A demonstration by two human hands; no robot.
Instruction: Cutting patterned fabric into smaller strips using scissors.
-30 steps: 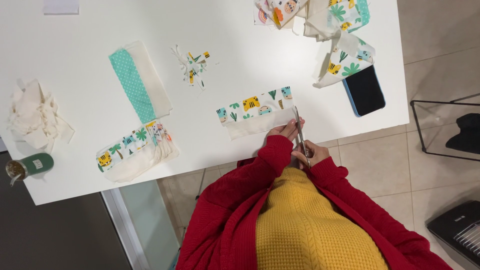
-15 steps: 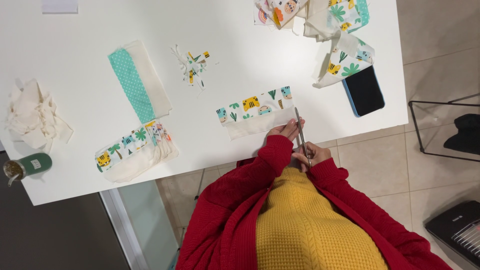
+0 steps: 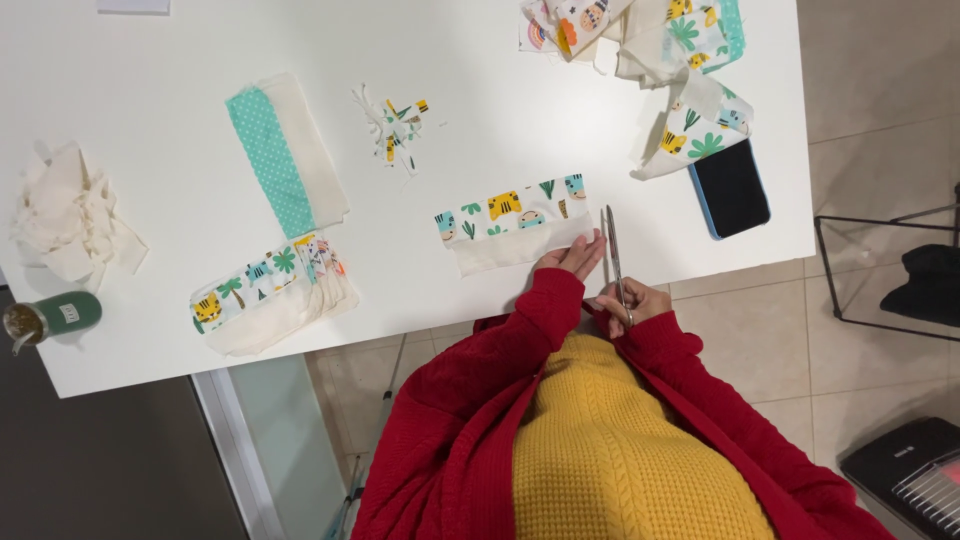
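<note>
Fabric strip: a printed strip with animals and leaves above a plain cream band lies near the table's front edge, just left of both hands.
Left hand: the left hand rests flat on the strip's right end, fingers together and pointing away from the body, pressing the cloth down.
Right hand: the right hand sits at the table edge, just right of the left one, curled around the handles of the scissors.
Scissors: one pair, blades pointing away from the body, tips level with the strip's right edge; whether the blades touch the cloth cannot be told.
Arms: both in red sleeves, bent in close before a yellow sweater.
Other cloth: one teal dotted piece far left, one folded printed stack near left, one cream heap at the left edge, one printed pile far right, one cluster of scraps.
Phone: one phone, right of the scissors.
Bottle: one green bottle, near left corner.
Table: white table.
</note>
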